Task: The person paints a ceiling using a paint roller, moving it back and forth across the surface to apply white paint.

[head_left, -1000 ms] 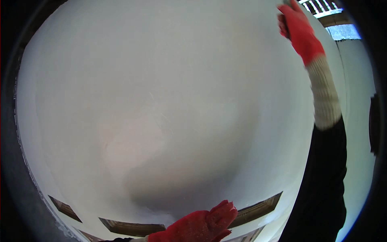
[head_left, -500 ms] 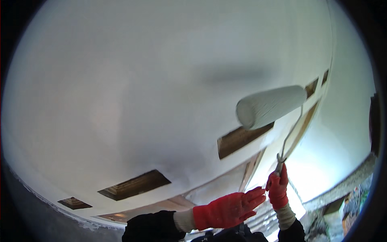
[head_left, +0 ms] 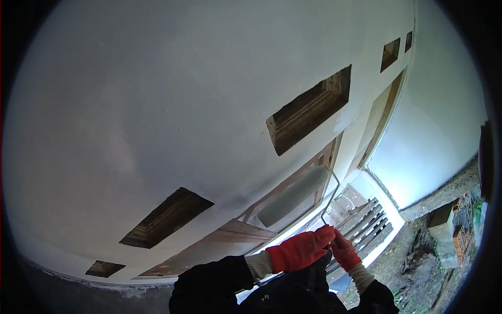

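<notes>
A paint roller (head_left: pixel 295 196) with a thick pale grey sleeve and a bent wire frame hangs low in front of a wooden-framed opening. My right hand (head_left: pixel 345 252), in a red-coated glove with a knitted cuff, is closed around its handle. My left hand (head_left: pixel 298 252), gloved the same way, meets the handle just beside the right, its fingers curled in at the base of the wire. Most of the handle is hidden by the gloves. The white surface (head_left: pixel 172 104) spreads above and left of the roller, away from the sleeve.
Several dark rectangular recesses (head_left: pixel 311 110) line the white surface, with a wooden frame (head_left: pixel 235 235) below. A slatted wooden platform (head_left: pixel 366 225) lies below right. Farther right are rough ground (head_left: pixel 413 267) and a stack of reddish bricks (head_left: pixel 463 240).
The roller has dropped from high near the white surface to lower down, closer to me. My left hand, outstretched before, has come to the handle and curled its fingers. The view has turned.
</notes>
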Available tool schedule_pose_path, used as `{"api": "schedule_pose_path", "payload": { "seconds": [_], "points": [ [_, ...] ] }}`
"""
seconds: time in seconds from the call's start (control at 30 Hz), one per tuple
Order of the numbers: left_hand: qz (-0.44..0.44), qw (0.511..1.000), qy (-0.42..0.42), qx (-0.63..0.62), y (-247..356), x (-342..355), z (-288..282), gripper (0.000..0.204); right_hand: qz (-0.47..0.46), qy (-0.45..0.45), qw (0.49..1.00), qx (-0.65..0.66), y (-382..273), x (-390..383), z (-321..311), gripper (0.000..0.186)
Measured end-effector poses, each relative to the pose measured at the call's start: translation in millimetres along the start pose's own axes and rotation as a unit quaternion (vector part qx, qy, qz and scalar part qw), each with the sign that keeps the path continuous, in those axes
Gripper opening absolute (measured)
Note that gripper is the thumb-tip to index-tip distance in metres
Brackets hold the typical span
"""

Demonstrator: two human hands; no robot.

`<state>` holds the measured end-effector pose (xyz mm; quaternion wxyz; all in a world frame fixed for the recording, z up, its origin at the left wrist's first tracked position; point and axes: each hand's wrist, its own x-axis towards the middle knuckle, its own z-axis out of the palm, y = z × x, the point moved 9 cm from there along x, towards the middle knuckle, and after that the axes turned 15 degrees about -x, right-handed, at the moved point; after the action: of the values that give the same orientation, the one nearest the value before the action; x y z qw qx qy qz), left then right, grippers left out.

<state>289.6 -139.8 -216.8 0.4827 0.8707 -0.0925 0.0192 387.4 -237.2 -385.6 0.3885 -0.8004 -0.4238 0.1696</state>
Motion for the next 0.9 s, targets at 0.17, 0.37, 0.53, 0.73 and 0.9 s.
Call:
{"api": "schedule_pose_path", "payload": {
  "seconds": [0.17,0.37,0.53,0.73,0.9],
  "points": [
    [0.049,0.991,0.051,0.112,-28.0,-11.5,14.7,0.059,0.005,-0.040,0.999,0.019,-8.8,3.3,28.4,0.052],
    [-0.024,0.998,0.023,0.052,-52.8,-13.1,15.9,0.055,0.000,-0.057,0.998,0.030,-13.6,16.7,57.1,0.050],
    [-0.046,0.996,0.005,0.070,-64.4,-13.4,10.7,0.053,-0.001,-0.041,0.998,0.054,-4.7,25.0,76.9,0.045],
    [-0.014,0.987,0.037,0.153,-87.8,-16.3,7.6,0.054,0.000,-0.060,0.998,0.036,-10.8,35.6,80.2,0.051],
    [0.018,0.984,0.068,0.161,-79.1,-6.3,-9.0,0.057,-0.049,-0.002,0.999,0.019,-44.2,42.8,58.2,0.056]
  ]
}}
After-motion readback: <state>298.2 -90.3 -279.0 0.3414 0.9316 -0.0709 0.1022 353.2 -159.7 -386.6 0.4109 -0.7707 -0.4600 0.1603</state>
